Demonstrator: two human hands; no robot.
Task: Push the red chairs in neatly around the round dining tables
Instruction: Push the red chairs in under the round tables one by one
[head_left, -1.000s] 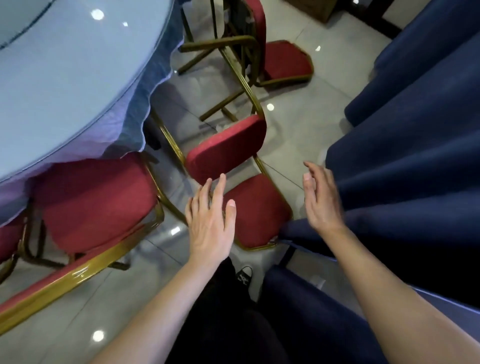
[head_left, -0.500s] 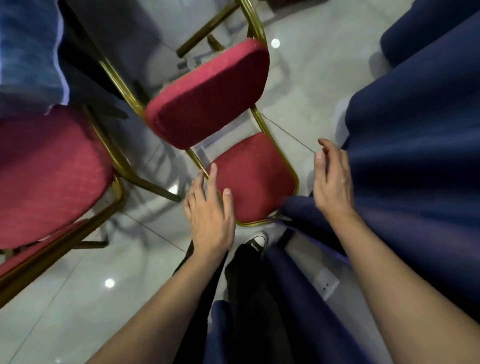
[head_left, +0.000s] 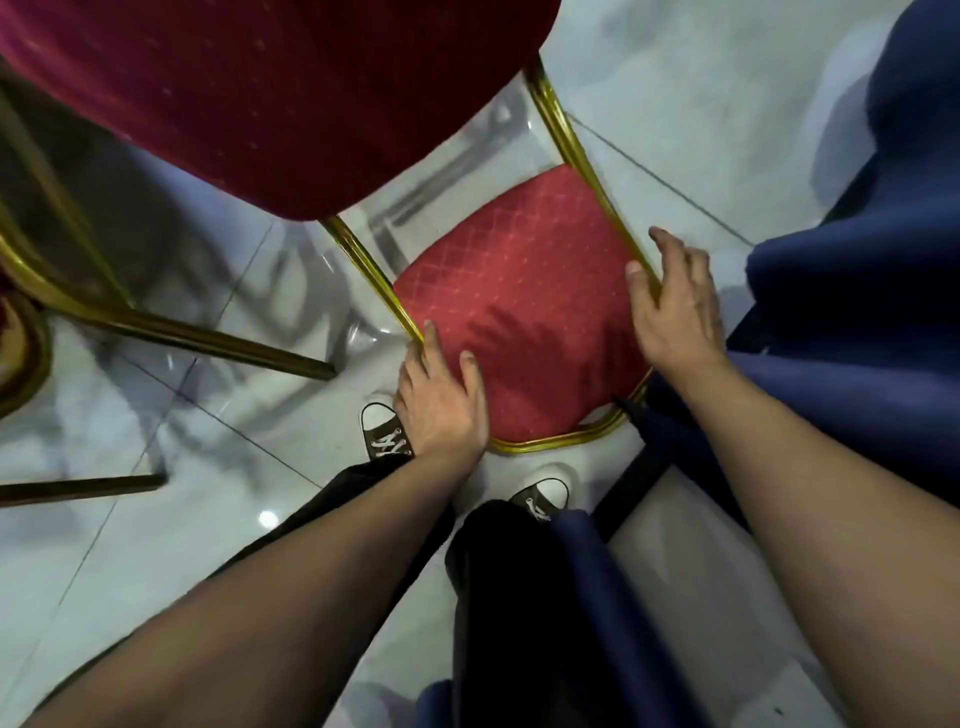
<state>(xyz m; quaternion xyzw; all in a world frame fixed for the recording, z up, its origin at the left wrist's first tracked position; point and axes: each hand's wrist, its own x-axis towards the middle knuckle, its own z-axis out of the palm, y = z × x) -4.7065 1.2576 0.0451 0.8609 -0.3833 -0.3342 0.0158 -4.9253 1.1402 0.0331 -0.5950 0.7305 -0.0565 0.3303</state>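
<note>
A red chair with a gold frame stands right below me. Its padded back (head_left: 270, 93) fills the top of the view and its seat (head_left: 519, 291) lies in the middle. My left hand (head_left: 441, 395) is at the seat's near left corner, thumb over the cushion and index finger along the gold rail. My right hand (head_left: 675, 301) is over the seat's right rail, thumb above the cushion and fingers spread past the frame. Neither hand plainly grips the chair.
A second gold chair frame (head_left: 156, 327) stands at the left, its legs on the pale tiled floor (head_left: 156, 545). A dark blue tablecloth (head_left: 857, 312) hangs close on the right and touches the seat's near right corner. My shoes (head_left: 387, 441) stand just before the seat.
I have bent lower over the chair, so it looks much larger. Both hands went down and forward from the air to the seat's left and right edges.
</note>
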